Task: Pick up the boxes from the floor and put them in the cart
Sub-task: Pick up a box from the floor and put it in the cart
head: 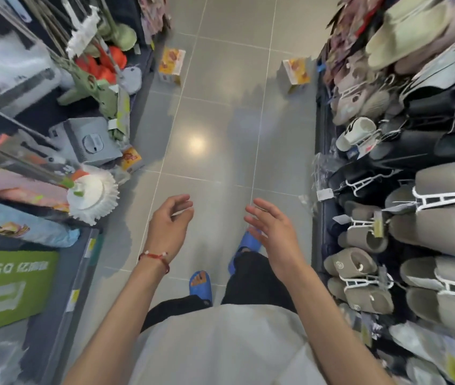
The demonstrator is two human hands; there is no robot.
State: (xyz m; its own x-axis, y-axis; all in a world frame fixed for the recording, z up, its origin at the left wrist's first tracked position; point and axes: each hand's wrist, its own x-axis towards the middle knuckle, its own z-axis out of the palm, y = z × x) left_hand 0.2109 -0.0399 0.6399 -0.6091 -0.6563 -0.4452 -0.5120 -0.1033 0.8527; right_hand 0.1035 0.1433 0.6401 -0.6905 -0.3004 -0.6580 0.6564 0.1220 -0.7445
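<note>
**Empty hands above a shop aisle, three boxes on the floor**

A narrow shop aisle with a glossy grey tiled floor (215, 112) runs away from the viewer. Shelves of mops and cleaning goods (92, 191) line the left side. A rack of grey and black slippers (426, 218) lines the right.

Three small yellow-and-orange printed cardboard boxes stand on the tiles. The far left box (172, 65) stands by the left shelving. The far right box (296, 72) stands across from it by the slipper rack. The near box (131, 159) is tucked against the foot of the left shelving. All are well apart from the hands, and no cart is in view.

The left hand (169, 220), with a red cord bracelet (155, 258) at the wrist, hangs with fingers loosely curled and holds nothing. The right hand (272, 226) is relaxed, fingers spread, and also empty.

The boxes look like light, stiff retail cartons, probably a one-hand lift. Thin card may dent, so a gentle hold across the two broad faces seems best. The near box may need sliding out first.
</note>
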